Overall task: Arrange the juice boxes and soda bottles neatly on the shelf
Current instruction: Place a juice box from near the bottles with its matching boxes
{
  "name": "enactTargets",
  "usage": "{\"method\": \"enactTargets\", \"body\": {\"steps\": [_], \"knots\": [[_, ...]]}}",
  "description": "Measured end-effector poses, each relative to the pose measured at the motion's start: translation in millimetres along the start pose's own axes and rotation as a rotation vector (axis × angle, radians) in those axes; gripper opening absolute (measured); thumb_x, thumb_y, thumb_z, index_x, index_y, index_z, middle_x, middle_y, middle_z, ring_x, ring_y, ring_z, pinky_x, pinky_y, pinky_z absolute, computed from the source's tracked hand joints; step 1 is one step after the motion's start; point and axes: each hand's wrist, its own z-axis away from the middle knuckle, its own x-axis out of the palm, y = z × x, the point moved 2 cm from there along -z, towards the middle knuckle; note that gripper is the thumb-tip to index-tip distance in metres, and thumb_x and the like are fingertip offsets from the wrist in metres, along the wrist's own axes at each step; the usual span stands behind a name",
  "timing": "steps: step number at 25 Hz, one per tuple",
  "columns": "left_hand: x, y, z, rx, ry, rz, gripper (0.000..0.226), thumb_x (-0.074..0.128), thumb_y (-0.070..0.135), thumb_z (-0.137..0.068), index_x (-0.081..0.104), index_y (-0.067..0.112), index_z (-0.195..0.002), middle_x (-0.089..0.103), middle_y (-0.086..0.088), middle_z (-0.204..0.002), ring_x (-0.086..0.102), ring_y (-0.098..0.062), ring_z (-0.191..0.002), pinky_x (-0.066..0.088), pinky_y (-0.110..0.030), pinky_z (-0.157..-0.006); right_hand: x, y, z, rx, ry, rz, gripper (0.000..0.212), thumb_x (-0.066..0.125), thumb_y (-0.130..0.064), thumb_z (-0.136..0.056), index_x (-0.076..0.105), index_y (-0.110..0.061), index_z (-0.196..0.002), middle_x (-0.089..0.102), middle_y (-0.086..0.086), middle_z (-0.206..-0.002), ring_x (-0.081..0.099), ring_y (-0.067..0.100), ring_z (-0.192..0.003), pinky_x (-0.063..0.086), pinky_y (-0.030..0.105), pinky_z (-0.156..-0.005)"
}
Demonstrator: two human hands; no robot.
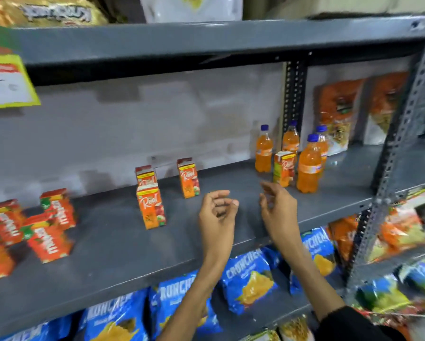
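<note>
On the grey metal shelf three orange juice boxes stand upright: one in front, one right behind it, one further right. Another juice box stands among several orange soda bottles with blue caps, the nearest bottle at its right, another at its left. My left hand and my right hand hover over the shelf's middle, fingers loosely curled and apart, holding nothing. The right hand is just in front of the boxed juice by the bottles.
Red cartons are clustered at the shelf's left end. Snack packets lean at the back right. Blue chip bags fill the shelf below. A perforated upright post stands at the right. A yellow price tag hangs top left.
</note>
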Motion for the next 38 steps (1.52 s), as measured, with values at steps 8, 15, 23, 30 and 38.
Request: {"method": "enactTargets", "body": {"steps": [8,15,23,30,38], "knots": [[123,-40,-87,-0.174,-0.255,-0.207,0.045,0.072,-0.005,-0.085,0.058,0.003,-0.127,0.069,-0.022,-0.118,0.068,-0.026,-0.097,0.054,-0.021,-0.081,-15,42,-52,0.141,-0.142,0.18,0.058,0.046,0.01,-0.088,0.033,0.008,-0.144,0.046,0.028,-0.142,0.048,0.041,-0.127,0.04,0.047,-0.107],[157,-51,-119,-0.205,-0.342,-0.171,0.051,0.075,0.001,-0.086,0.052,-0.001,-0.132,0.065,-0.025,-0.129,0.064,-0.038,-0.119,0.056,-0.033,-0.094,-5,52,-74,0.216,-0.157,0.145,0.061,0.053,0.006,-0.088,0.029,0.004,-0.145,0.051,0.026,-0.135,0.054,0.037,-0.122,0.045,0.042,-0.103],[135,-52,-127,-0.178,-0.451,-0.196,0.042,0.061,-0.003,-0.095,0.052,0.0,-0.136,0.063,-0.024,-0.133,0.061,-0.032,-0.124,0.051,-0.039,-0.104,-1,57,-86,0.206,-0.145,0.001,0.045,0.061,0.002,-0.09,0.048,-0.003,-0.132,0.063,0.019,-0.124,0.061,0.033,-0.116,0.048,0.031,-0.09],[101,-43,-123,-0.186,-0.411,-0.217,0.04,0.057,-0.001,-0.098,0.054,0.003,-0.137,0.063,-0.019,-0.134,0.06,-0.029,-0.128,0.052,-0.041,-0.105,5,57,-82,0.214,-0.226,-0.143,0.051,0.06,0.005,-0.09,0.048,-0.004,-0.138,0.066,0.014,-0.125,0.064,0.023,-0.115,0.052,0.024,-0.088],[-6,-25,-85,-0.067,-0.174,-0.279,0.032,0.064,0.005,-0.095,0.058,0.02,-0.123,0.068,0.008,-0.11,0.065,-0.004,-0.103,0.055,-0.011,-0.078,56,13,-46,0.106,-0.496,-0.348,0.04,0.06,0.002,-0.092,0.055,-0.011,-0.129,0.068,-0.009,-0.101,0.068,0.002,-0.096,0.055,0.01,-0.074]]}}
